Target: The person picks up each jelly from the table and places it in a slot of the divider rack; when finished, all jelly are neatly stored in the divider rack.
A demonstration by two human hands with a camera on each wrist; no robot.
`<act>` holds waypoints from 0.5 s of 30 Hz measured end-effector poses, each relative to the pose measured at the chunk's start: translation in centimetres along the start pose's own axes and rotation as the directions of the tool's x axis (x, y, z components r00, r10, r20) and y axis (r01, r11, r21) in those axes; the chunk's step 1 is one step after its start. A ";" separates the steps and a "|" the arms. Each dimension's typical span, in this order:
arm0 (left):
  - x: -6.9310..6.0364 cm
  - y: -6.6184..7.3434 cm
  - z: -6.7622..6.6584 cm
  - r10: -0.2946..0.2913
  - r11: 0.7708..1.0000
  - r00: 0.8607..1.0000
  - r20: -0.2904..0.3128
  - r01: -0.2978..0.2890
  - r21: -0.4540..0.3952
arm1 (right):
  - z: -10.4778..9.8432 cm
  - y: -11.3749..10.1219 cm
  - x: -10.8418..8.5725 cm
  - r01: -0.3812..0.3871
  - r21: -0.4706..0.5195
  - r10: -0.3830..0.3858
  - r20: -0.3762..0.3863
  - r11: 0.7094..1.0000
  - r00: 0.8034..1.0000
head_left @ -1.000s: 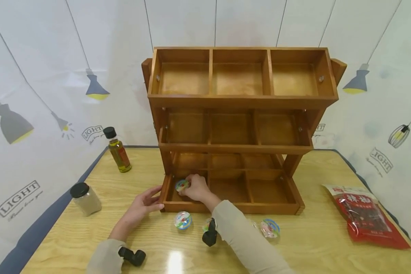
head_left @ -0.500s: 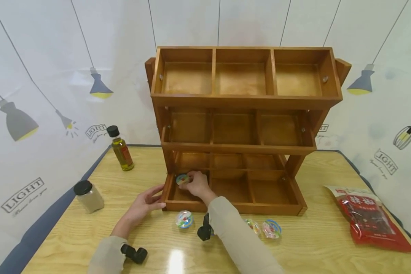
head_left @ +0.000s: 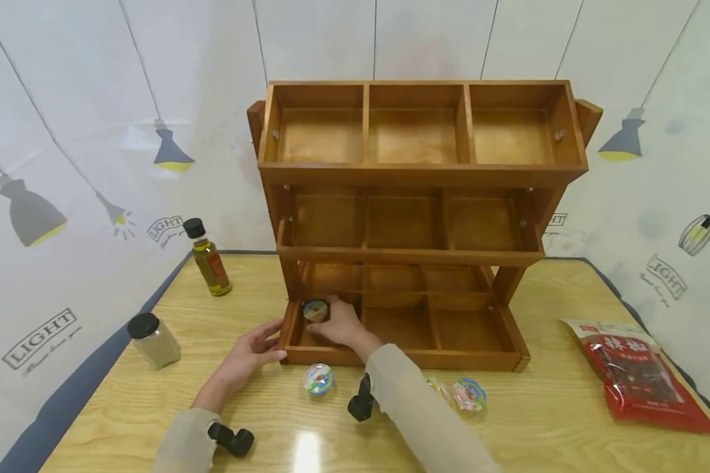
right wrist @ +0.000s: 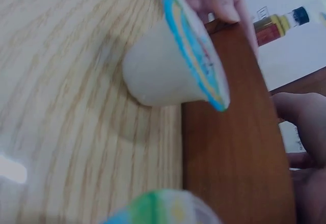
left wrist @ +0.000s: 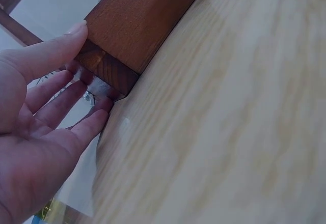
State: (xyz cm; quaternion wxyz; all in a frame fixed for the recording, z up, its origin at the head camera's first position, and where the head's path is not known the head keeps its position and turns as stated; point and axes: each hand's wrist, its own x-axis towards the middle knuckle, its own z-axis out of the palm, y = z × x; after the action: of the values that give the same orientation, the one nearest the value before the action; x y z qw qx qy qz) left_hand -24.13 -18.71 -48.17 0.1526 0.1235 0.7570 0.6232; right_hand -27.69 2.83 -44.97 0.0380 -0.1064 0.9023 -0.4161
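Observation:
A brown wooden rack (head_left: 432,174) with three tiers of compartments stands on the table. In the head view my right hand (head_left: 342,323) reaches into its bottom left compartment and holds a small jelly cup (head_left: 315,311) between thumb and fingers. Part of that hand shows at the right edge of the right wrist view, without the cup. My left hand (head_left: 250,351) touches the rack's lower left corner, its fingers extended and its thumb at the front edge. Another jelly cup (right wrist: 158,63) sits on the table before the rack.
More jelly cups (head_left: 469,394) lie right of my right forearm. An oil bottle (head_left: 211,263) and a black-lidded jar (head_left: 154,341) stand on the left. On the right lies a red food bag (head_left: 639,378). The wooden table (head_left: 538,420) extends in front.
My right hand has moved the jelly cup slightly farther back into the compartment, where it now sits in shadow. The left hand has stayed at the rack's corner. The head view has shifted slightly.

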 end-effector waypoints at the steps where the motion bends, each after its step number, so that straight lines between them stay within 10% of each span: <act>1: 0.0 0.0 0.0 0.006 1.000 1.000 0.004 -0.006 0.005 | -0.2 -0.1 -0.2 -0.001 0.005 0.001 0.014 1.000 1.000; 15: 0.1 -0.1 -0.2 0.011 1.000 1.000 0.022 -0.012 0.017 | -4.8 1.3 -4.6 0.053 0.213 -0.051 -0.017 0.976 0.999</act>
State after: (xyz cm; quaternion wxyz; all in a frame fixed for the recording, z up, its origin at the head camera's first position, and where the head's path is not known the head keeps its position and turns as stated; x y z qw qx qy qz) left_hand -24.25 -18.88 -48.28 0.1563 0.1360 0.7598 0.6163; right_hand -24.13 8.21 -42.95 0.0330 -0.1228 0.8495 -0.5121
